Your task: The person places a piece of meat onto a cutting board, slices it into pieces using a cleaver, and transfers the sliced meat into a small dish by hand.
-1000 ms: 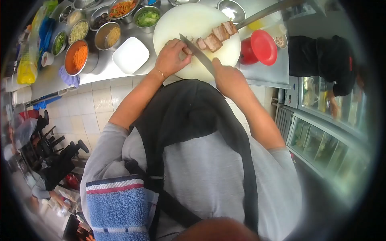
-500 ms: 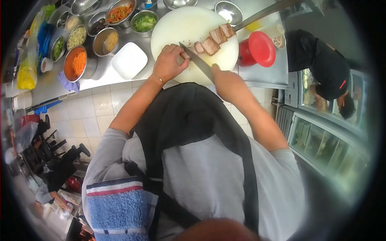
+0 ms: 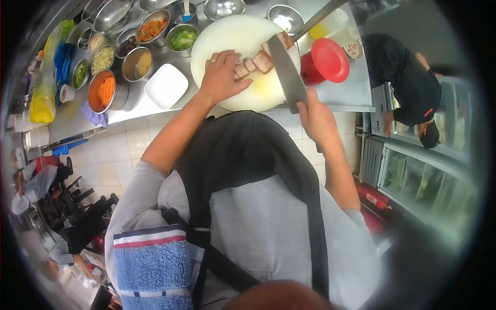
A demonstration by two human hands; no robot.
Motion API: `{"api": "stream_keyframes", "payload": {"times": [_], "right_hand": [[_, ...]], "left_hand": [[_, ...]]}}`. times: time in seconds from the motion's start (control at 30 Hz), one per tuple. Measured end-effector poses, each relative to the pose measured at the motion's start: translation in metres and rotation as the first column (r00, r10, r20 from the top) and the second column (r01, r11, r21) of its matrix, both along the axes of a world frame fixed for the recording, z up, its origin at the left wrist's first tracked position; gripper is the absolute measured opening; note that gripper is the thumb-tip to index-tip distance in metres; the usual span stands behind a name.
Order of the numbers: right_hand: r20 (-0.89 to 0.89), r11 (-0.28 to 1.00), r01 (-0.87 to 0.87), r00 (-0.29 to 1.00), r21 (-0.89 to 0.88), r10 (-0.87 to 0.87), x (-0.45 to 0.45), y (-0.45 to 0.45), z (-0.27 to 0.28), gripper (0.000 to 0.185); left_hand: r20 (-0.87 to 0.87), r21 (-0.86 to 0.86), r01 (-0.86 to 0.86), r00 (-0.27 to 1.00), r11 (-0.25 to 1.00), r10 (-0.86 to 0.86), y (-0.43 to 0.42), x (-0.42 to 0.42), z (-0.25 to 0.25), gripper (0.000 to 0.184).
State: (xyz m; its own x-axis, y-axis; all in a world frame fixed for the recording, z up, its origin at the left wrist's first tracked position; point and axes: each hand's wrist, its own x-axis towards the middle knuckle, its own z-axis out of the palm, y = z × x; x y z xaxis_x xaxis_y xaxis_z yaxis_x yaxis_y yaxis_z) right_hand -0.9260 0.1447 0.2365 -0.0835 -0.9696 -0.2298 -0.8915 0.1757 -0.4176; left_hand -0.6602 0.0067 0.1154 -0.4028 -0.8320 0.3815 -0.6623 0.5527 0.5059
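Note:
My right hand (image 3: 319, 121) is closed round the handle of a broad kitchen knife (image 3: 287, 75). Its blade points away from me, tilted over the right part of the round white cutting board (image 3: 217, 39), and partly hides the meat. Pieces of browned, layered meat that looks like pork belly (image 3: 263, 62) lie in a row across the board. At the row's left end are thin meat slices (image 3: 240, 72). Beside them my left hand (image 3: 221, 77) lies with fingers stretched and thumb apart; whether its fingertips touch the slices I cannot tell.
A white square dish (image 3: 166, 87) is left of the board, near bowls of carrot shreds (image 3: 106, 92) and chopped greens (image 3: 182, 39). Right of the board stands a red container (image 3: 325, 61). A long metal handle (image 3: 320, 19) reaches over the board's far edge. Another person (image 3: 408, 77) bends by the fridges.
My right hand has drawn the knife rightward, away from the slices, to over the larger pieces. The left hand's fingers have opened from a curl and spread out.

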Motion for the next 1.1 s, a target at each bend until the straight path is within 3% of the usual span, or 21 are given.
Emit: {"api": "stream_keyframes", "payload": {"times": [0.07, 0.13, 0.17, 0.23, 0.37, 0.43, 0.47, 0.53, 0.63, 0.77, 0.83, 0.87, 0.93, 1.03, 1.1], "right_hand": [[0.031, 0.999, 0.045, 0.999, -0.018, -0.044, -0.009, 0.008, -0.006, 0.031], [0.062, 0.995, 0.089, 0.994, -0.038, -0.087, -0.014, 0.014, -0.012, 0.03], [0.109, 0.992, 0.117, 0.988, -0.043, -0.112, -0.016, 0.019, -0.015, 0.03], [0.163, 0.987, 0.157, 0.975, -0.044, -0.148, -0.018, 0.026, -0.019, 0.029], [0.163, 0.978, 0.208, 0.966, -0.009, -0.203, -0.023, 0.039, -0.025, 0.029], [0.183, 0.972, 0.234, 0.956, -0.006, -0.229, -0.025, 0.045, -0.026, 0.029], [0.197, 0.966, 0.257, 0.948, 0.001, -0.252, -0.026, 0.047, -0.026, 0.03], [0.214, 0.958, 0.285, 0.936, 0.012, -0.281, -0.028, 0.051, -0.03, 0.03], [0.202, 0.956, 0.291, 0.938, -0.02, -0.282, -0.032, 0.056, -0.036, 0.03], [0.212, 0.95, 0.311, 0.929, 0.0, -0.304, -0.033, 0.056, -0.034, 0.03], [0.216, 0.95, 0.311, 0.927, 0.013, -0.306, -0.032, 0.054, -0.034, 0.03], [0.237, 0.952, 0.306, 0.926, -0.02, -0.292, -0.033, 0.055, -0.036, 0.029], [0.258, 0.954, 0.293, 0.928, -0.061, -0.269, -0.033, 0.054, -0.037, 0.029], [0.249, 0.951, 0.305, 0.927, -0.058, -0.282, -0.03, 0.054, -0.034, 0.027], [0.258, 0.938, 0.346, 0.907, -0.008, -0.332, -0.029, 0.053, -0.03, 0.026]], "left_hand": [[0.055, 0.035, 0.022, 0.998, 0.999, -0.024, -0.014, -0.019, 0.007, 0.075], [0.261, 0.201, -0.015, 0.965, 0.979, -0.039, -0.026, -0.039, 0.015, 0.073], [0.265, 0.197, -0.008, 0.963, 0.98, -0.045, -0.03, -0.045, 0.016, 0.073], [0.441, 0.302, -0.049, 0.892, 0.952, -0.094, -0.037, -0.056, 0.017, 0.071], [0.368, 0.306, -0.007, 0.923, 0.952, -0.112, -0.046, -0.054, -0.007, 0.067], [0.118, 0.265, 0.104, 0.983, 0.959, -0.139, -0.048, -0.041, -0.023, 0.061], [0.123, 0.27, 0.114, 0.981, 0.956, -0.151, -0.046, -0.035, -0.021, 0.061], [-0.076, 0.388, 0.24, 0.971, 0.89, -0.228, -0.041, -0.024, -0.014, 0.054], [0.042, 0.297, 0.322, 0.936, 0.899, -0.35, -0.045, -0.009, -0.02, 0.051], [0.146, 0.147, 0.448, 0.872, 0.882, -0.467, -0.047, -0.003, 0.008, 0.056], [0.37, 0.419, 0.369, 0.765, 0.83, -0.527, -0.048, -0.008, 0.026, 0.062], [0.371, 0.417, 0.363, 0.769, 0.833, -0.521, -0.047, -0.009, 0.03, 0.062], [0.477, 0.494, 0.356, 0.652, 0.793, -0.589, -0.051, -0.014, 0.036, 0.064], [0.495, 0.49, 0.385, 0.615, 0.782, -0.613, -0.055, -0.013, 0.027, 0.061], [0.471, 0.464, 0.385, 0.655, 0.798, -0.591, -0.071, -0.007, 0.025, 0.059]]}}
